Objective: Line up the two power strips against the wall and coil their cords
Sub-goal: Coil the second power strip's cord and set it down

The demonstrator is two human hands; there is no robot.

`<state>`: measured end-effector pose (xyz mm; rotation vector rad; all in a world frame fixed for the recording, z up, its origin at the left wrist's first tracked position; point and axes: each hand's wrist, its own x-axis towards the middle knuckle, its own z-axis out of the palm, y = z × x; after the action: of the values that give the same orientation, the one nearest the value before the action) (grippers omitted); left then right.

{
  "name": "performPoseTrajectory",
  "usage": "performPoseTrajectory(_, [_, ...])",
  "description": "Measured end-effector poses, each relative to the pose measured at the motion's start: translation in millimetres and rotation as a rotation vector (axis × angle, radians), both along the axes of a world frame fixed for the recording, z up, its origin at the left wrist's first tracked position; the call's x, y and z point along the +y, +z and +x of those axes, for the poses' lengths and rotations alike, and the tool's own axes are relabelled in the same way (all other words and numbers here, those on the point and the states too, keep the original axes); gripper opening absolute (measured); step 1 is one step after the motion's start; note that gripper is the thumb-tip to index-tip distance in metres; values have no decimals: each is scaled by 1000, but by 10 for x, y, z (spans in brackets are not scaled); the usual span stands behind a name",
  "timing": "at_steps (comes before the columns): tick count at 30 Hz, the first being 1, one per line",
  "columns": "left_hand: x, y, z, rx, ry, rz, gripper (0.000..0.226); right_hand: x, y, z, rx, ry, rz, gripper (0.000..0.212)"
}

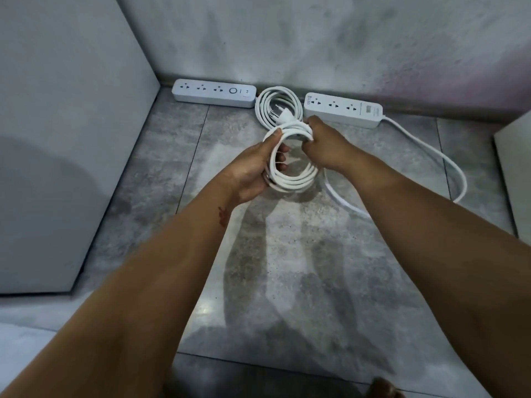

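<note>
Two white power strips lie on the grey tiled floor along the wall. The left strip (214, 93) has its cord coiled (276, 106) on the floor just to its right, plug resting in the middle of the coil. The right strip (343, 110) lies slightly angled, its cord (448, 165) looping out to the right and back toward me. Both hands hold a coil of that cord (293, 173) above the floor. My left hand (255, 170) grips the coil's left side; my right hand (324, 145) is closed on its upper right.
A pale cabinet side (71, 139) stands at the left, and another light panel (514, 173) rises at the right edge. The grey wall (316, 38) runs behind the strips. A toe (383, 387) shows at the bottom edge.
</note>
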<state>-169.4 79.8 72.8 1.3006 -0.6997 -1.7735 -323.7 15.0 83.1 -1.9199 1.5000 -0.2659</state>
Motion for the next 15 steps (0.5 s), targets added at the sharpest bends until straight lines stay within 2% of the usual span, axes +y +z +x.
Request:
performPoseTrajectory(2, [-67, 49, 11, -151, 21, -2, 41, -1, -33, -15, 48, 40, -34, 31])
performPoseTrajectory(4, [-170, 39, 51, -287, 192, -29, 52, 5, -68, 19, 108, 123, -72, 27])
performPoseTrajectory(6, [-234, 18, 90, -557, 305, -162, 59, 38, -79, 79, 148, 203, -89, 28])
performPoseTrajectory(7, [-252, 15, 96, -712, 257, -265, 59, 58, -68, 118, 164, 236, -99, 29])
performPoseTrajectory(9, [-280, 51, 97, -892, -10, -385, 53, 94, -40, 194, 189, 286, -100, 38])
performPoseTrajectory(11, [-284, 116, 80, -905, -265, -311, 58, 111, -29, 225, 200, 305, -109, 40])
performPoseTrajectory(13, [-269, 161, 91, -919, -397, -215, 75, 106, -42, 191, 125, 234, -107, 28])
performPoseTrajectory(15, [-254, 149, 99, -905, -473, -169, 74, 107, -44, 117, 52, 128, -109, 28])
